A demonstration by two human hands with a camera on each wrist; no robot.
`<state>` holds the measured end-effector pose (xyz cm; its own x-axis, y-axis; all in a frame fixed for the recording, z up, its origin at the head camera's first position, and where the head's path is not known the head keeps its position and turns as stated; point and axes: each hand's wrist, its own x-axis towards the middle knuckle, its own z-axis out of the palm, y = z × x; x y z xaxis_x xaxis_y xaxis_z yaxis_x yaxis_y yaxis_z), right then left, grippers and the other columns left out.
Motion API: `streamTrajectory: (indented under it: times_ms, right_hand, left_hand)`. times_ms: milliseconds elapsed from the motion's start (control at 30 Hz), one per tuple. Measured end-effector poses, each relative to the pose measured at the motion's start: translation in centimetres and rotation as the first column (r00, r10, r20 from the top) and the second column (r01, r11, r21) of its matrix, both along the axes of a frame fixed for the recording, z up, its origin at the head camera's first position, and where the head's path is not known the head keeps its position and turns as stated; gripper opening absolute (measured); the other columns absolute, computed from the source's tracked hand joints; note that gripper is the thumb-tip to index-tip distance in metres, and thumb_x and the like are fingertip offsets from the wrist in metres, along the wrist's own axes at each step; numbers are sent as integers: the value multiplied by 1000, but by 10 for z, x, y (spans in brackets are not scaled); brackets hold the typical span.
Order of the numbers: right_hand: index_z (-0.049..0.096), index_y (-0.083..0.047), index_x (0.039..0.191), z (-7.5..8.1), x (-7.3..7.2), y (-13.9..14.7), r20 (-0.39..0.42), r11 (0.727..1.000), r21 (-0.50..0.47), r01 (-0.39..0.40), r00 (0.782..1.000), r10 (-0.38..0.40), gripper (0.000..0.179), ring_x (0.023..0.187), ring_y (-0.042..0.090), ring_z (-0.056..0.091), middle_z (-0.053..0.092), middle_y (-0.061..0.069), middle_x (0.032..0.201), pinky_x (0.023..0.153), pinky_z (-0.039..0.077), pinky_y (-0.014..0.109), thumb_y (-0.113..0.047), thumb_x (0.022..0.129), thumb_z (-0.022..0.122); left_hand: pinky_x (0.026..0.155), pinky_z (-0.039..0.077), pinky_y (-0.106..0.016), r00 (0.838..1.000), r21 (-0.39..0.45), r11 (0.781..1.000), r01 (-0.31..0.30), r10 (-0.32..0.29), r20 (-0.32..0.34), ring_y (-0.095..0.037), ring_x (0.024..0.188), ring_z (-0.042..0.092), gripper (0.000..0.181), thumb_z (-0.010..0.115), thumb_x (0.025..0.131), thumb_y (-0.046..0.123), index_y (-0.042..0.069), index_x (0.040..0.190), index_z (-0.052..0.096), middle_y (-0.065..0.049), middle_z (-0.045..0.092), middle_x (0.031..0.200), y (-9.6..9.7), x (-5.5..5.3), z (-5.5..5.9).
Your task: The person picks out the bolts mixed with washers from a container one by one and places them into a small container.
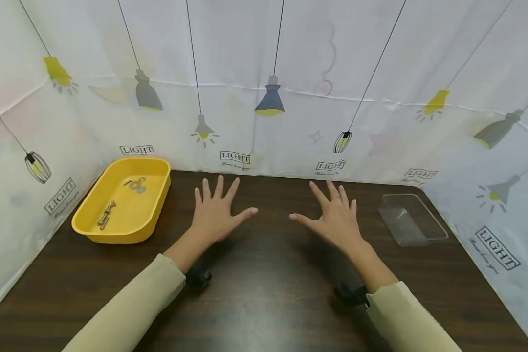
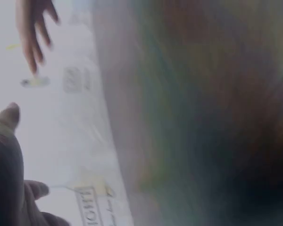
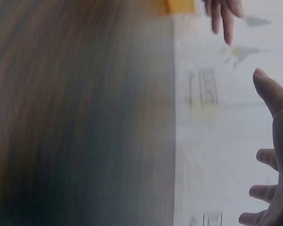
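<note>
In the head view my left hand point(image 1: 213, 212) is held over the dark table with its fingers spread and nothing in it. Across from it, my right hand point(image 1: 336, 217) has its fingers spread too, the thumb pointing toward the left one. To the left of the left hand stands a yellow tray point(image 1: 158, 203), holding several small bolts point(image 1: 106, 215) and a few flat metal washers point(image 1: 138, 185). A clear plastic box point(image 1: 407, 239) sits to the right of the right hand. Both wrist views are blurred and show the same bare, spread hands.
A brown wooden table point(image 1: 255, 303) spans the workspace. White cloth point(image 1: 229, 58) printed with lamps and the word LIGHT hangs behind it and along both sides. Black straps or devices point(image 1: 352, 295) sit under both wrists.
</note>
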<state>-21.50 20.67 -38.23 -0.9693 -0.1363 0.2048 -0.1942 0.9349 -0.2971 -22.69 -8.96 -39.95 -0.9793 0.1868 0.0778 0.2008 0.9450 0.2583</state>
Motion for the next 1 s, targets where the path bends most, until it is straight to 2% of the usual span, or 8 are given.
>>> streamTrajectory:
  times_ms: [167,300,500,567,667,767,833,1000]
  right_hand:
    - [41,-22,156,2,9,-25,-58,976,-182,-117,992,108,92,152,47,26,31,18,164,113,31,71,-63,81,75]
    - [41,-21,156,2,15,-47,-62,955,-254,-155,988,144,87,151,43,31,33,13,164,111,40,65,-61,85,72]
    - [47,-22,152,-2,17,-81,-92,918,-325,-228,973,210,74,146,39,40,40,10,159,109,43,61,-53,89,73]
    - [50,-24,149,-4,17,-90,-103,903,-350,-248,969,226,71,144,38,43,43,9,157,110,43,61,-51,88,74]
    - [52,-24,149,-8,18,-107,-91,887,-379,-264,964,248,71,143,36,46,45,10,156,111,43,60,-51,88,75]
    - [48,-26,151,-11,19,-125,-65,891,-364,-271,962,266,73,143,36,45,43,10,157,110,44,59,-54,88,72]
    - [45,-27,153,-13,21,-138,-63,892,-347,-288,957,284,75,144,36,44,42,10,158,108,46,59,-55,89,71]
    - [39,-29,156,-15,24,-165,-68,880,-347,-325,944,322,79,144,35,43,39,8,160,102,50,58,-57,89,70]
  left_hand:
    - [123,5,-68,995,173,981,93,-97,18,-48,156,2,89,39,92,79,33,164,15,-14,12,171,-15,34,16]
    - [123,18,-64,983,265,948,177,-158,-91,-36,158,17,72,54,96,63,30,158,36,-6,25,169,-34,58,24]
    - [116,39,-55,963,417,892,175,-67,-260,-28,145,44,44,65,99,33,18,140,58,-5,47,156,-78,77,27]
    - [114,41,-54,932,404,895,186,-31,-360,-30,139,50,42,67,98,25,13,138,59,-8,54,149,-94,76,25]
    - [110,42,-54,858,324,929,177,15,-513,-34,128,56,43,71,93,15,7,134,61,-14,62,138,-119,77,21]
    - [105,43,-56,807,294,950,108,88,-583,-38,122,58,44,72,89,11,4,131,63,-17,64,134,-143,80,19]
    - [104,43,-58,810,325,945,48,153,-566,-42,124,56,42,71,90,12,3,130,64,-19,61,137,-157,81,20]
    - [111,34,-68,863,439,894,-91,291,-413,-48,138,42,43,62,99,22,3,137,60,-21,47,152,-180,82,37]
